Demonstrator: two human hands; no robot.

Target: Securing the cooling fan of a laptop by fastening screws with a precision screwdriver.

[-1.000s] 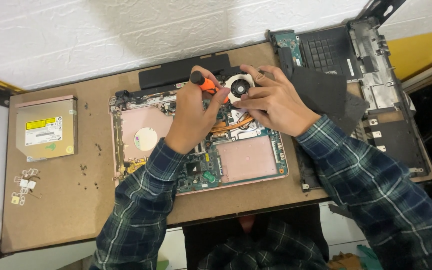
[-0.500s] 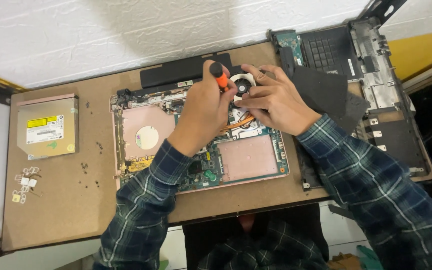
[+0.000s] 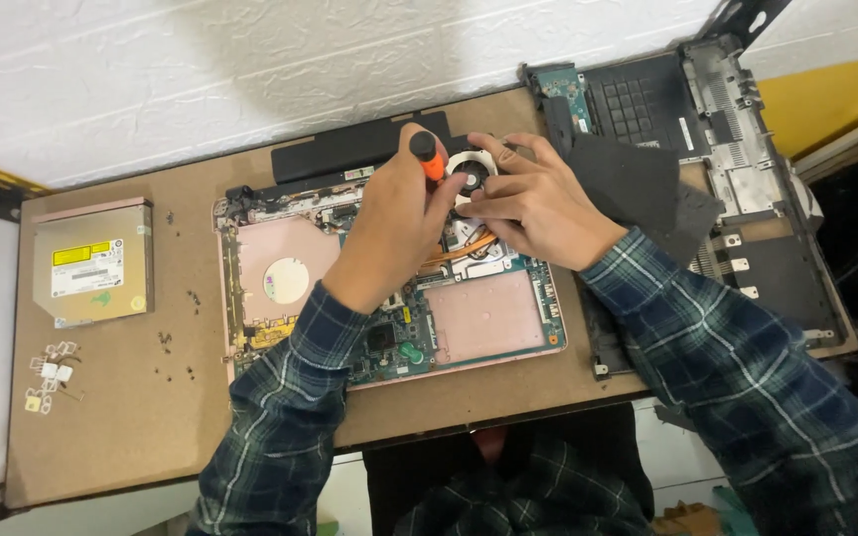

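An opened laptop base [image 3: 489, 323] with pink shielding and a green circuit board lies on the brown board. My left hand [image 3: 389, 233] grips a screwdriver with an orange and black handle [image 3: 426, 154], held upright over the upper middle of the laptop. My right hand [image 3: 533, 203] rests just to its right, fingers on the round cooling fan [image 3: 469, 177] and its copper heat pipe [image 3: 469, 248]. The screwdriver tip is hidden behind my fingers.
A silver optical drive [image 3: 93, 260] lies at the left, small metal brackets [image 3: 50, 375] below it and several loose screws [image 3: 179, 342] beside the laptop. A black battery bar [image 3: 345, 151] sits behind it. Removed black laptop covers [image 3: 727, 149] fill the right side.
My left hand has swung the screwdriver from lying sideways to standing upright and shifted right, close to the fan. My right hand has stayed on the fan.
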